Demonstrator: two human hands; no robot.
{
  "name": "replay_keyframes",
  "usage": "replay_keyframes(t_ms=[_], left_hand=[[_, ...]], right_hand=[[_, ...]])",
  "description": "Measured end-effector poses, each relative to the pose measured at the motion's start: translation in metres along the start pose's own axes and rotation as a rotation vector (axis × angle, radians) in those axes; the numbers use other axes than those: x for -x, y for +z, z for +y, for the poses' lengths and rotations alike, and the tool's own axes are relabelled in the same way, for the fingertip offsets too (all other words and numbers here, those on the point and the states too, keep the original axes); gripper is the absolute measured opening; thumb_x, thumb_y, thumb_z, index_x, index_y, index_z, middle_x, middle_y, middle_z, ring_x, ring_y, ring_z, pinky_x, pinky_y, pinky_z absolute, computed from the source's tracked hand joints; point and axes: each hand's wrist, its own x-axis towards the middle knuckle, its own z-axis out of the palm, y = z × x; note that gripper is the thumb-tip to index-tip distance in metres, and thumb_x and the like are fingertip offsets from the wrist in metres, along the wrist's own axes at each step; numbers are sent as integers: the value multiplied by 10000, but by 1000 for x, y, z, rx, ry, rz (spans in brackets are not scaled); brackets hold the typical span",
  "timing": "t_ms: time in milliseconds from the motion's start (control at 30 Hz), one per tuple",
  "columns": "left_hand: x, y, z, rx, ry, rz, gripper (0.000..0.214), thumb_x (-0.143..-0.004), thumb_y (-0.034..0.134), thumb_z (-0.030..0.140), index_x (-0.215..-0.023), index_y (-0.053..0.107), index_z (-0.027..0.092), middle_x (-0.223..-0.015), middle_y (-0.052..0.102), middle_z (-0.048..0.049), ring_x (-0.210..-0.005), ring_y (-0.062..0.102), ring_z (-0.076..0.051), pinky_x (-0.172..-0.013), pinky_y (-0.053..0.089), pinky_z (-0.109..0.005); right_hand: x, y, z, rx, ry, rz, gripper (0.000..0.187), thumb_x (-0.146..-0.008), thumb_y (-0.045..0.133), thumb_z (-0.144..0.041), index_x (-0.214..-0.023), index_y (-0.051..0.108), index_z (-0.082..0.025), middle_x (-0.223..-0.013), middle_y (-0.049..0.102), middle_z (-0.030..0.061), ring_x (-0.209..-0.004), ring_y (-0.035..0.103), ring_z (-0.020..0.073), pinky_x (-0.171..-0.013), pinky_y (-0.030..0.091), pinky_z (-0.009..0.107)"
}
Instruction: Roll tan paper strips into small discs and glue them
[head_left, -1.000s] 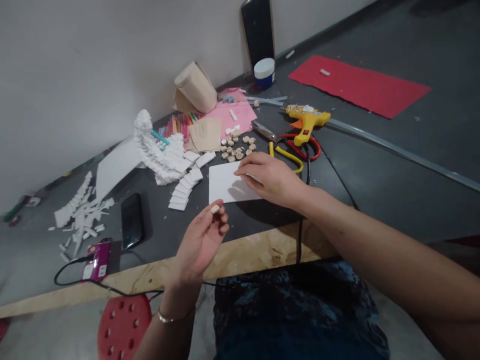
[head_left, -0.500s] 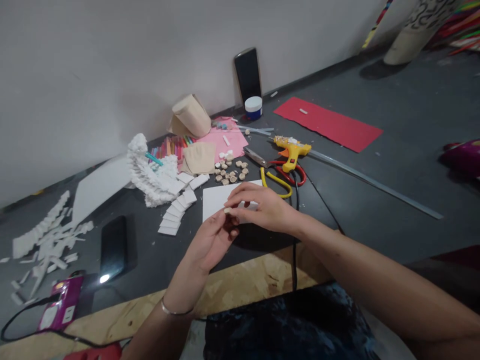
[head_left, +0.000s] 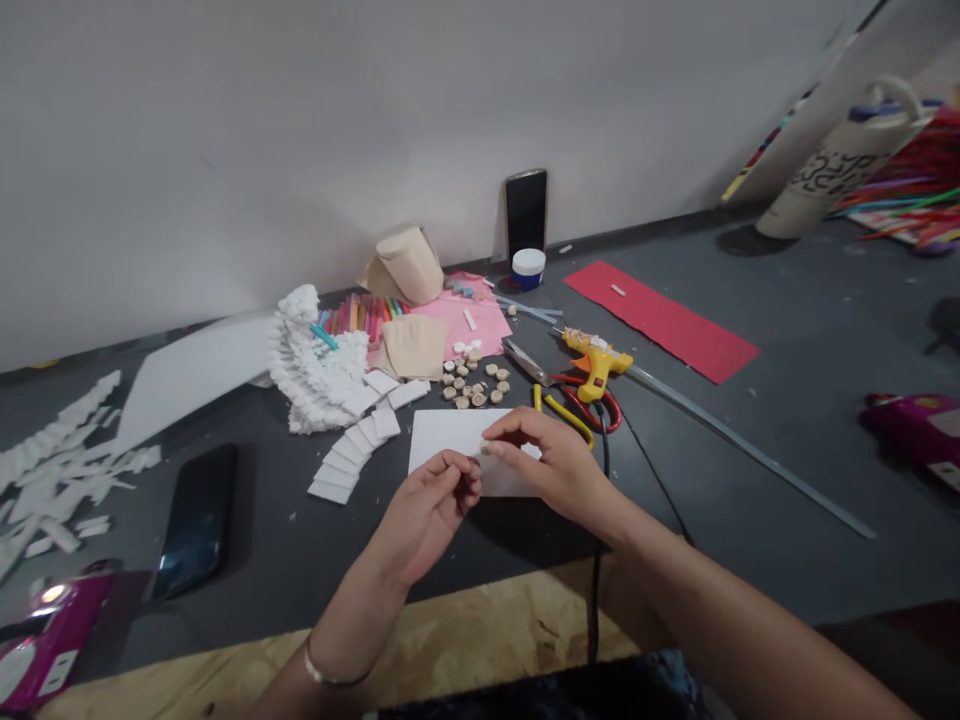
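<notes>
My left hand (head_left: 431, 510) and my right hand (head_left: 551, 465) meet just above a white card (head_left: 446, 440) lying on the dark table. My right hand's fingertips pinch a small pale piece (head_left: 484, 451). My left hand's fingers are curled shut right next to it; what they hold, if anything, is hidden. Several small round wooden discs (head_left: 474, 385) lie just beyond the card.
Yellow glue gun (head_left: 598, 361), red-handled scissors (head_left: 559, 392) and a yellow-handled tool (head_left: 568, 416) lie right of the discs. White foam squares (head_left: 352, 455), a black phone (head_left: 196, 520), a red sheet (head_left: 664, 320) and a long metal strip (head_left: 750, 450) lie around. The raw board edge (head_left: 480, 630) is nearest me.
My left hand rose from near my lap to meet the right hand over the card. The small piece it held now sits at my right fingertips. The camera tilted up.
</notes>
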Motion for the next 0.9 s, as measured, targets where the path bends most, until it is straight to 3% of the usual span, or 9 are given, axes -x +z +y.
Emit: replay_keyframes(t_ms=[100, 267, 433, 600, 700, 800, 900], left_hand=[[-4, 1, -6, -137, 140, 75, 213, -759, 736, 301, -882, 625, 167, -827, 592, -18, -733, 551, -101, -652, 450, -212], [-2, 6, -14, -639, 411, 170, 400, -731, 750, 240, -1103, 605, 215, -910, 623, -17, -793, 587, -136, -734, 480, -269], [7, 15, -9, -1096, 628, 201, 122, -847, 634, 247, -961, 665, 218, -867, 660, -25, -760, 583, -148, -718, 463, -276], [9, 15, -5, -1240, 645, 170, 178, -881, 570, 241, -1024, 669, 208, -882, 674, -45, -761, 613, -159, -688, 488, -267], [8, 12, -7, -1263, 626, 136, 235, -897, 539, 246, -1093, 662, 205, -959, 696, -69, -830, 642, -180, -764, 510, -302], [9, 11, -9, -1245, 591, 128, 304, -911, 512, 262, -1187, 630, 213, -1099, 696, -94, -921, 654, -199, -839, 511, -334], [9, 11, -10, -1190, 531, 152, 375, -902, 521, 257, -1271, 569, 216, -1142, 690, -91, -941, 660, -199, -846, 510, -326]], right_hand=[[-1, 3, 7, -73, 95, -3, 147, -841, 645, -343, -915, 646, -216, -869, 679, 37, -805, 624, 175, -725, 489, 316], [-1, 7, 8, -266, 202, -35, 246, -781, 693, -410, -805, 549, -212, -717, 596, -17, -641, 558, 132, -612, 460, 272], [1, 8, 1, -308, 260, -155, 281, -772, 682, -445, -763, 554, -196, -675, 572, -20, -586, 509, 114, -569, 431, 257], [-1, 1, 2, -136, 210, -172, 289, -846, 580, -464, -792, 648, -189, -736, 625, 13, -669, 559, 139, -640, 463, 277], [-4, -4, 2, -139, 199, -77, 383, -905, 457, -510, -867, 667, -191, -798, 639, 32, -705, 589, 149, -644, 478, 280], [-5, -7, 1, -199, 174, 36, 329, -876, 514, -498, -928, 636, -197, -899, 648, 45, -749, 608, 153, -621, 480, 270], [-6, -8, 0, -171, 173, 40, 270, -861, 556, -455, -866, 621, -193, -840, 643, 34, -724, 599, 150, -639, 472, 276]])
